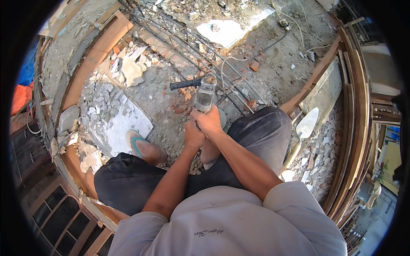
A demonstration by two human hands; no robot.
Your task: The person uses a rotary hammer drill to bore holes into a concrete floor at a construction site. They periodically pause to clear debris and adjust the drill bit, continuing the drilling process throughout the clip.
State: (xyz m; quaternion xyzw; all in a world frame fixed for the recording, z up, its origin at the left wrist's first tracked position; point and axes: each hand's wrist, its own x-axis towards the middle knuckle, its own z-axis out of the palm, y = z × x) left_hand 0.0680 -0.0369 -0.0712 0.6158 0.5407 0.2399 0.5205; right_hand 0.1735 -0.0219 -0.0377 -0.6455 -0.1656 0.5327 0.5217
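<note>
In front of me, both my hands wrap closely together around the rear of a power tool point(205, 94). It has a worn grey metal housing and a black ribbed side handle point(183, 84) sticking out to the left. My right hand point(208, 120) is closed on it nearer the housing. Just behind and touching it, my left hand point(195, 135) is closed too. The tool's working end is hidden from above. Beyond and beside it run several long steel reinforcing bars point(232, 81), tied into a cage and lying over rubble.
Broken white slabs lie at the left point(132, 121) and far side point(222, 33). A trowel point(307, 123) rests at my right. Wooden frames point(356, 111) border the right side, and planks point(98, 55) the left. A pale cable point(294, 21) crosses the far ground. My sandalled foot point(147, 149) stands among rubble.
</note>
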